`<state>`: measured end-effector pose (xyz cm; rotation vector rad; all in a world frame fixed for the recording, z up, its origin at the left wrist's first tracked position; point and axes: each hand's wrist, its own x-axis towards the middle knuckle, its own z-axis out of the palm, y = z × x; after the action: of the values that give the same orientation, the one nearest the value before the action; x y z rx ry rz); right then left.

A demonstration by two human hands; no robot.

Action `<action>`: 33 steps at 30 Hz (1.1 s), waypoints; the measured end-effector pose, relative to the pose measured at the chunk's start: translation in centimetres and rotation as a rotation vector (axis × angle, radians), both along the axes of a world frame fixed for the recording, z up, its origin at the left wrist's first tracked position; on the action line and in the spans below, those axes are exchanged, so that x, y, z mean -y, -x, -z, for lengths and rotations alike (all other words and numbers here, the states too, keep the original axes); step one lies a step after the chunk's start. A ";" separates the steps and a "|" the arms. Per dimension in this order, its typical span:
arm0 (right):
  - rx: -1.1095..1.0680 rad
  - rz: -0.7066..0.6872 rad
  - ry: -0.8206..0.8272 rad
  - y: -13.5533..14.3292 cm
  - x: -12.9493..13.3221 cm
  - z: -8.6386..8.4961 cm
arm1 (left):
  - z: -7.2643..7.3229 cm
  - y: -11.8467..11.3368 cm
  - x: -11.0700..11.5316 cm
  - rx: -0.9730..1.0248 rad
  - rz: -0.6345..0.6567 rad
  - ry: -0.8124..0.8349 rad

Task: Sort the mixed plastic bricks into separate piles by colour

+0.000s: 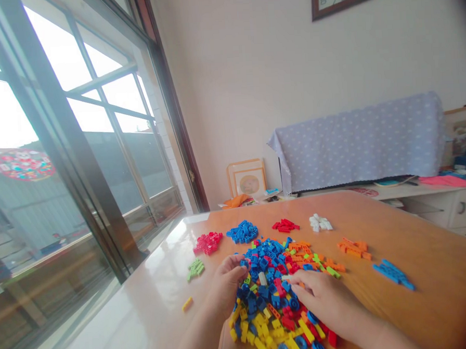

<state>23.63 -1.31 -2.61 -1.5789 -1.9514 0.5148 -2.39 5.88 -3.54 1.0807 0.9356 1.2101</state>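
A big mixed pile of toy building bricks (262, 292) lies in front of me, mostly blue, yellow, red and orange. At its left edge is my left hand (229, 276), thumb and fingers drawn together beside blue bricks; what is between them, if anything, is hidden. My right hand (321, 297) reaches over the right side of the pile. A small white brick (287, 277) shows at its pinched fingertips. Another whitish brick (262, 279) lies in the pile between both hands.
Around the pile on the wooden table (428, 253) lie single-colour groups: pink bricks (208, 243), blue bricks (242, 232), red bricks (285, 225), white bricks (320, 222), orange bricks (354, 248), long blue bricks (393, 274) and green bricks (195, 269). One yellow brick (187, 304) lies alone at left.
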 end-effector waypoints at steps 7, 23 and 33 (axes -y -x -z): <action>-0.012 0.001 -0.011 0.0 0.4 -0.4 | 0.1 -0.1 0.1 -0.131 -0.086 -0.111; 0.004 -0.005 -0.002 0.0 -0.2 0.7 | 1.3 0.3 -0.3 -0.280 -0.100 -0.207; -0.009 -0.002 -0.027 0.0 0.1 0.3 | 0.9 0.3 0.1 -0.457 -0.211 -0.286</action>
<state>23.60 -1.41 -2.91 -1.5550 -1.9457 0.4936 -2.64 5.75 -4.46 1.5599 1.2753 1.3224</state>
